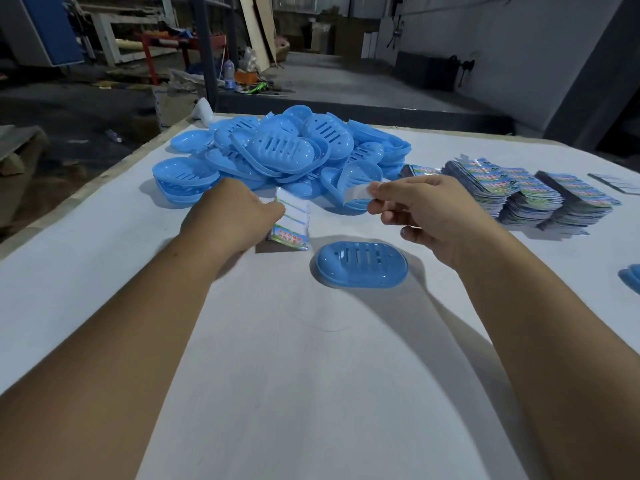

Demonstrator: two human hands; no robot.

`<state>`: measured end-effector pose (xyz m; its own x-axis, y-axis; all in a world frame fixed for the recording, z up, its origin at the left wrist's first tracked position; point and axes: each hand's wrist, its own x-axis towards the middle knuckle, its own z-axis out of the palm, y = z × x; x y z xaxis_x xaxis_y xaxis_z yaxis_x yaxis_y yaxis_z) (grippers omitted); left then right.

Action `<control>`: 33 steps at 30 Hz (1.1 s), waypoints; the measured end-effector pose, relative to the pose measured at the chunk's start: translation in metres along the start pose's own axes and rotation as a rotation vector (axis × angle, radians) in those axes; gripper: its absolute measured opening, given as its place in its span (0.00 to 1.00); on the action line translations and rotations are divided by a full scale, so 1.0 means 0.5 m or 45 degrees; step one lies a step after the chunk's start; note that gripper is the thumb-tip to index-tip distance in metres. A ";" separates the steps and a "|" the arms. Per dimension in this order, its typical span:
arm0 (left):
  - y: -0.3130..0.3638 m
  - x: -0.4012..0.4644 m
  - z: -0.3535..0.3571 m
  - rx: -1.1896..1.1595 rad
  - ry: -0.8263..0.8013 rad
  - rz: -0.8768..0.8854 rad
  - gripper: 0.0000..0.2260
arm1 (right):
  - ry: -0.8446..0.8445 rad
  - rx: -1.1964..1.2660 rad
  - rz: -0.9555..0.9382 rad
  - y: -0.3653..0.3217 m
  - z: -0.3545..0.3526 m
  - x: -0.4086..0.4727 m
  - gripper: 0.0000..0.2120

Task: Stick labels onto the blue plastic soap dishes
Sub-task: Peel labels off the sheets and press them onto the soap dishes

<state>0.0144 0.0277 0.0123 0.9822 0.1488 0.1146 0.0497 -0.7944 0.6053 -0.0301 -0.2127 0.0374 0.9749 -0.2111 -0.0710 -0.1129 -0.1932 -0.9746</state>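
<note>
One blue oval soap dish (362, 265) lies alone on the white table (277, 375) between my two hands. My left hand (228, 216) grips a label sheet (292, 220), mostly peeled white backing with one colourful label left at its lower end. My right hand (429, 216) pinches a single peeled label (356, 195) between thumb and forefinger, held in the air above and behind the dish. A large heap of blue soap dishes (284, 150) sits behind both hands.
Stacks of printed label sheets (526, 192) stand at the right of the table, with a thin flat stack (616, 183) further right. Another blue dish (632, 277) pokes in at the right edge. The table's left edge drops to a cluttered workshop floor.
</note>
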 end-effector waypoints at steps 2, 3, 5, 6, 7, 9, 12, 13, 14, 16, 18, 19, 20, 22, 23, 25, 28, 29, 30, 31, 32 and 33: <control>-0.004 0.004 -0.005 0.246 -0.060 -0.014 0.17 | 0.000 -0.027 -0.003 0.002 0.002 0.000 0.11; -0.005 0.001 -0.006 0.367 -0.071 -0.010 0.18 | -0.001 -0.042 -0.002 0.002 0.005 -0.001 0.12; -0.003 -0.011 -0.005 0.533 0.005 0.029 0.18 | -0.003 -0.085 -0.005 0.003 0.009 -0.002 0.15; 0.000 -0.018 -0.006 0.562 0.084 0.061 0.17 | -0.006 -0.112 -0.012 0.003 0.011 -0.002 0.14; 0.005 -0.025 -0.007 0.539 0.163 0.099 0.15 | -0.007 -0.140 -0.019 0.004 0.014 -0.003 0.13; 0.021 -0.037 -0.006 0.280 0.254 0.183 0.11 | 0.000 -0.179 -0.041 0.005 0.020 -0.004 0.12; 0.055 -0.055 0.006 -0.334 0.089 0.290 0.11 | 0.007 -0.231 -0.105 0.008 0.032 -0.005 0.13; 0.065 -0.066 0.012 -0.490 -0.020 0.305 0.12 | 0.007 -0.246 -0.129 0.009 0.036 -0.007 0.13; 0.073 -0.074 0.018 -0.602 -0.113 0.308 0.12 | 0.005 -0.260 -0.153 0.009 0.039 -0.008 0.13; 0.080 -0.081 0.029 -0.713 -0.213 0.299 0.10 | -0.007 -0.286 -0.188 0.010 0.044 -0.010 0.14; 0.080 -0.082 0.034 -0.758 -0.231 0.288 0.07 | -0.002 -0.302 -0.205 0.009 0.045 -0.010 0.14; 0.078 -0.079 0.035 -0.773 -0.222 0.271 0.06 | 0.002 -0.303 -0.206 0.008 0.045 -0.010 0.14; 0.076 -0.076 0.036 -0.781 -0.216 0.248 0.06 | 0.004 -0.301 -0.203 0.008 0.044 -0.009 0.13; 0.075 -0.072 0.037 -0.798 -0.236 0.209 0.06 | -0.001 -0.300 -0.196 0.010 0.044 -0.010 0.13; 0.075 -0.071 0.038 -0.804 -0.253 0.187 0.06 | -0.005 -0.302 -0.191 0.011 0.044 -0.010 0.13; 0.076 -0.069 0.040 -0.813 -0.264 0.125 0.07 | -0.009 -0.306 -0.184 0.011 0.045 -0.011 0.14; 0.073 -0.065 0.043 -0.845 -0.279 0.058 0.09 | -0.014 -0.292 -0.169 0.009 0.044 -0.011 0.15; 0.072 -0.065 0.044 -0.891 -0.307 0.044 0.09 | -0.019 -0.287 -0.163 0.007 0.044 -0.012 0.16; 0.072 -0.065 0.044 -0.937 -0.333 0.034 0.09 | -0.028 -0.283 -0.160 0.007 0.043 -0.013 0.16; 0.072 -0.064 0.044 -0.967 -0.351 0.029 0.10 | -0.037 -0.278 -0.158 0.006 0.043 -0.014 0.16; 0.072 -0.063 0.045 -0.979 -0.362 0.026 0.11 | -0.044 -0.268 -0.156 0.006 0.043 -0.014 0.16; 0.073 -0.063 0.046 -0.980 -0.372 0.023 0.11 | -0.049 -0.257 -0.153 0.006 0.042 -0.014 0.16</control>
<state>-0.0105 -0.0194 0.0124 0.9945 -0.1037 -0.0160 -0.0002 -0.1536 0.9881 -0.0334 -0.1915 0.0307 0.9897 -0.1394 0.0315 -0.0276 -0.4033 -0.9147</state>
